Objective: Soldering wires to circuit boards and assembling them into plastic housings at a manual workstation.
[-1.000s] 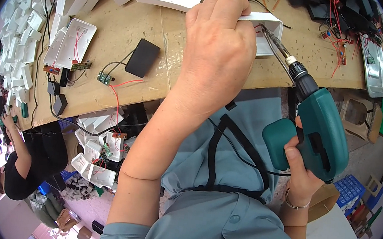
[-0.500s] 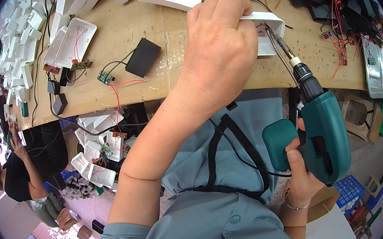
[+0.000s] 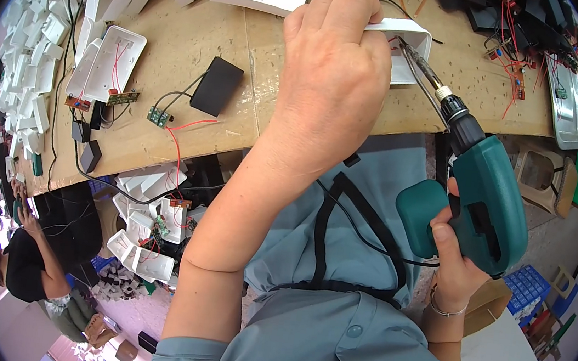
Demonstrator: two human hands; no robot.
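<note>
My left hand (image 3: pixel 335 79) is closed over a white plastic case (image 3: pixel 408 69) at the table's near edge, back of the hand toward me, its fingertips hidden. Gripped in my right hand (image 3: pixel 456 267) is a green soldering gun (image 3: pixel 492 196) with a black front and a brass collar. Its metal tip reaches into the open case beside a bit of red wire. A thin metal tube or wire runs alongside the barrel to the same spot. What exactly the tip touches is too small to tell.
Left on the table lie a black box (image 3: pixel 217 87) wired to a small circuit board (image 3: pixel 158 117), and an open white case (image 3: pixel 115 64) with red wires. White housings (image 3: pixel 30 72) pile up far left. A metal tray (image 3: pixel 568 105) stands right. A co-worker (image 3: pixel 30 258) sits lower left.
The soldering gun has shifted very slightly left and up, its tip still inside the case. My left hand has barely moved. The co-worker's hands have shifted a little.
</note>
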